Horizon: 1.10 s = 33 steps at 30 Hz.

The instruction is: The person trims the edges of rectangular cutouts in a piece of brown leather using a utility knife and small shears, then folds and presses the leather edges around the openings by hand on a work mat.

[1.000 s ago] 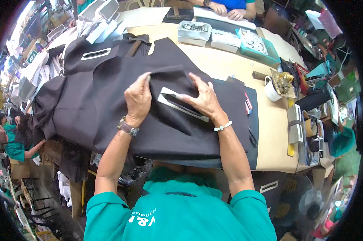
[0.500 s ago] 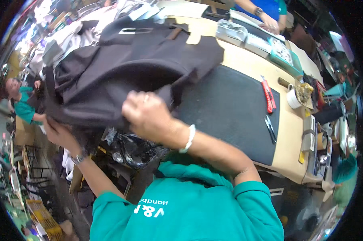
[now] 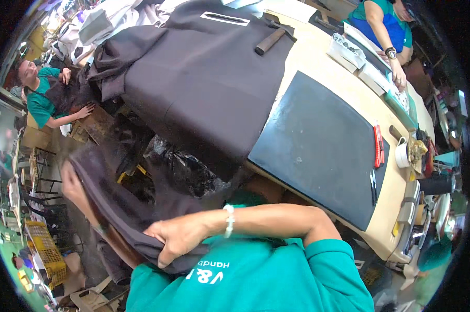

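A large dark brown leather sheet (image 3: 204,78) covers the left part of the table and droops over its near edge. At its far side lie a hammer (image 3: 270,41) and a pale rectangular frame (image 3: 225,18). In front of my chest, both hands hold a folded length of dark brown leather (image 3: 115,200); whether it joins the sheet on the table cannot be told. My left hand (image 3: 73,183), slightly blurred, is closed on its outer left edge. My right hand (image 3: 179,236) pinches the fold close to my shirt, thumb underneath.
A black cutting mat (image 3: 318,145) lies on the table's right, with a red utility knife (image 3: 378,148) and dark pliers (image 3: 373,186). A white cup (image 3: 402,153) stands beyond. Black plastic (image 3: 185,164) hangs below the table edge. Co-workers sit at far left and far right.
Both hands have pulled leather back from the table toward my body. The sheet on the table now lies flatter, its raised fold gone. My view has shifted slightly left.
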Each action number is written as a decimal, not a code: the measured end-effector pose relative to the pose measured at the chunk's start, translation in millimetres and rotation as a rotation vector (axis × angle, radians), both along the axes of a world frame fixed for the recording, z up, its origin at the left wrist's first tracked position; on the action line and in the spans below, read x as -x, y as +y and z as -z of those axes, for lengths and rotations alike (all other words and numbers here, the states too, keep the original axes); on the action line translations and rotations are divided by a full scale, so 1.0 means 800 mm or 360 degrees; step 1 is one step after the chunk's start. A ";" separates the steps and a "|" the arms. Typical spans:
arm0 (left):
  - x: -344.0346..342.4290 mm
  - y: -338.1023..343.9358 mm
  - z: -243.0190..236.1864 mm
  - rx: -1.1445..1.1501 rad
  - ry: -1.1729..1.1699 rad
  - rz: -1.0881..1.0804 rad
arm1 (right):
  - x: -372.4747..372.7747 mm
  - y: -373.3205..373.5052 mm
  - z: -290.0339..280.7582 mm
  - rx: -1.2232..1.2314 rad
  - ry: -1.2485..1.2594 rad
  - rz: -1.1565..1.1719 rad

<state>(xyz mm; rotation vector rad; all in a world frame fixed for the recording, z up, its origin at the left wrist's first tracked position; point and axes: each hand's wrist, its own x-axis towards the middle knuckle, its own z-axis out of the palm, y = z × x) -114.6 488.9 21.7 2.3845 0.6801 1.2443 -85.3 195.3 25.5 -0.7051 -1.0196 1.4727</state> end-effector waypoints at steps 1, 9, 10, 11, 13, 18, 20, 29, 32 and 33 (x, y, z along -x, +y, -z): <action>-0.026 -0.009 -0.032 -0.0064 -0.0185 0.0217 | -0.036 -0.021 -0.045 0.0111 -0.0380 0.0061; -0.256 -0.003 -0.111 -0.0932 -0.0293 0.0150 | -0.198 -0.147 -0.078 0.0386 -0.1143 0.1606; -0.291 -0.026 -0.106 -0.0812 -0.0351 0.0215 | -0.216 -0.163 -0.072 0.0463 -0.1049 0.1816; -0.323 -0.039 -0.101 -0.0785 -0.0378 0.0324 | -0.239 -0.177 -0.052 0.0361 -0.1148 0.2140; -0.380 -0.070 -0.079 -0.0768 -0.0263 0.0414 | -0.270 -0.195 -0.033 0.0346 -0.0997 0.2471; -0.446 -0.099 -0.019 -0.0365 0.0057 0.0548 | -0.315 -0.204 0.025 0.0505 -0.0753 0.2827; -0.452 -0.091 0.014 -0.0359 0.0283 0.0501 | -0.316 -0.197 0.041 0.0757 -0.0821 0.2893; -0.474 -0.105 -0.003 0.0146 -0.0074 0.0584 | -0.354 -0.199 0.040 0.0505 -0.1496 0.2861; -0.518 -0.091 -0.035 -0.0155 -0.0137 0.0560 | -0.393 -0.193 0.016 0.0357 -0.1622 0.2973; -0.533 -0.101 -0.046 -0.0144 -0.0084 0.0539 | -0.407 -0.191 0.008 0.0323 -0.1598 0.3055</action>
